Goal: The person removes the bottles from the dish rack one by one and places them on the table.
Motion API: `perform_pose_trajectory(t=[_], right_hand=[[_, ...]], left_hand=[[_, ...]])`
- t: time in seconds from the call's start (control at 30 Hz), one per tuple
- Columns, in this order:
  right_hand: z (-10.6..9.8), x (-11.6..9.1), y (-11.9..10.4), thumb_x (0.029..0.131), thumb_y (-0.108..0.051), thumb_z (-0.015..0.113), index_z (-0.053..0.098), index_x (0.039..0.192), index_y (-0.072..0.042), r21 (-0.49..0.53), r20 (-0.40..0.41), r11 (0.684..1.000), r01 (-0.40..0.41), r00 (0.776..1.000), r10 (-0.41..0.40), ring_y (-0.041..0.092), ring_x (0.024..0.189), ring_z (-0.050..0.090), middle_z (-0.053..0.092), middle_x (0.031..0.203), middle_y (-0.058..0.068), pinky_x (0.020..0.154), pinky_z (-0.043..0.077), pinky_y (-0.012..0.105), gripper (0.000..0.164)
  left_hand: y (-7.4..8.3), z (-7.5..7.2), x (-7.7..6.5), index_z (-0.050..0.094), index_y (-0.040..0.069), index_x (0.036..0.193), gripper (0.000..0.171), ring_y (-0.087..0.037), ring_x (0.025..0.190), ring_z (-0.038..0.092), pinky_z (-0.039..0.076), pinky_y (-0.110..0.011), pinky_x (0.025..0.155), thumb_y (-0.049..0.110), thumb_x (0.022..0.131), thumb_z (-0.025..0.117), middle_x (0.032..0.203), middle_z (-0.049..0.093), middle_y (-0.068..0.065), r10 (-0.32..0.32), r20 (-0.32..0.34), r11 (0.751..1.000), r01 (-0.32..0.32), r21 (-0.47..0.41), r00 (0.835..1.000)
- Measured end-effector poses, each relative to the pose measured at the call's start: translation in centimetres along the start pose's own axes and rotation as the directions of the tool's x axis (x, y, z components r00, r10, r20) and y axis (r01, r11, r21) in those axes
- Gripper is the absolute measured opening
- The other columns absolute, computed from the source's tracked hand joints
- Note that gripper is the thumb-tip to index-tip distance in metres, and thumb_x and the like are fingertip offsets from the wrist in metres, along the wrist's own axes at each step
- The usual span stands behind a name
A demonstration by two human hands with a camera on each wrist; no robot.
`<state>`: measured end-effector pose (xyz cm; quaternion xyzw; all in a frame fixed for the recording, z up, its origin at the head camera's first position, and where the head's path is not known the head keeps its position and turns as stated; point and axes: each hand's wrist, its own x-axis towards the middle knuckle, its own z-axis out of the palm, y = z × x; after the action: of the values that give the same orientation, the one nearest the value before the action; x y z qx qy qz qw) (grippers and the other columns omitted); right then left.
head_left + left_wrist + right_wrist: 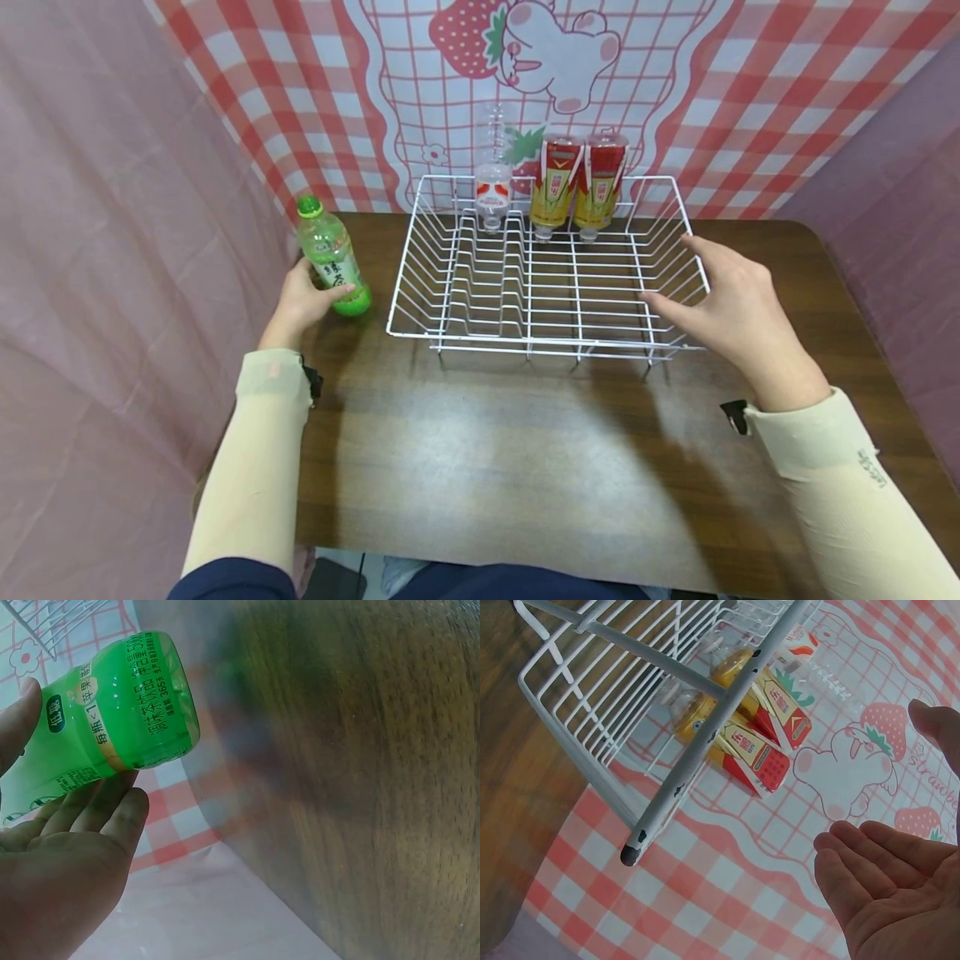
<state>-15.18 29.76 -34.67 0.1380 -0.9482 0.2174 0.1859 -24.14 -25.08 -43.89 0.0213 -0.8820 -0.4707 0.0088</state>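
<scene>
At the left of the table, my left hand (300, 300) grips a green plastic bottle (331, 250) with a green cap. Thumb and fingers lie on opposite sides of the bottle (112, 712) in the left wrist view. Whether its base touches the table cannot be told. My right hand (731, 304) is at the right end of a white wire rack (528, 340), thumb and fingers spread apart, holding nothing. In the rack's back row, a clear bottle (492, 185) and two red-and-yellow bottles (557, 185) (602, 185) stand upside down, necks downward.
The rack stands on a brown wooden table (480, 442). Behind it hangs a red-and-white checked cloth (315, 92) with strawberry prints. Pink curtains (97, 275) close off both sides.
</scene>
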Motion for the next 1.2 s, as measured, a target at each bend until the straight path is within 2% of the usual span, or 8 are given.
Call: perform_pose_trajectory(t=[0.37,0.67,0.9,1.2], right_hand=[[0.0,-0.1,0.1,0.073,-0.033,0.090,0.056,0.136,0.010,-0.005,0.002,1.000,0.002,1.000,-0.002,0.050,0.116,0.057,0.060,0.128,0.031,0.096,0.043,0.067,0.084],[0.2,-0.3,0.3,0.072,-0.034,0.091,0.056,0.136,0.011,-0.003,0.002,1.000,-0.001,1.000,0.001,0.050,0.115,0.057,0.060,0.129,0.031,0.096,0.042,0.067,0.086],[0.2,-0.3,0.3,0.072,-0.033,0.091,0.056,0.136,0.011,-0.008,-0.001,1.000,-0.001,1.000,0.001,0.050,0.115,0.057,0.060,0.128,0.032,0.096,0.043,0.067,0.085],[0.2,-0.2,0.4,0.072,-0.032,0.091,0.056,0.134,0.012,-0.017,0.000,1.000,0.005,1.000,-0.005,0.051,0.112,0.058,0.061,0.125,0.033,0.094,0.043,0.067,0.084]], left_hand=[[-0.9,0.2,0.2,0.042,-0.010,0.142,0.067,-0.039,0.120,0.054,0.042,-0.051,0.105,0.007,0.089,0.079,0.130,0.056,-0.031,0.025,0.028,1.000,-0.025,-0.008,0.999],[-1.9,0.3,0.3,0.039,-0.009,0.145,0.067,-0.042,0.128,0.048,0.038,-0.052,0.110,0.004,0.091,0.076,0.138,0.051,-0.031,0.028,0.059,0.999,-0.026,-0.029,0.998],[-2.4,0.4,0.4,0.041,-0.009,0.144,0.066,-0.042,0.129,0.047,0.035,-0.053,0.112,0.005,0.090,0.077,0.138,0.051,-0.031,0.041,0.053,0.999,-0.039,-0.022,0.998],[-2.4,0.6,0.1,0.040,-0.009,0.145,0.068,-0.041,0.132,0.044,0.031,-0.052,0.114,0.004,0.089,0.078,0.140,0.049,-0.031,0.038,0.039,0.998,-0.035,-0.058,0.999]])
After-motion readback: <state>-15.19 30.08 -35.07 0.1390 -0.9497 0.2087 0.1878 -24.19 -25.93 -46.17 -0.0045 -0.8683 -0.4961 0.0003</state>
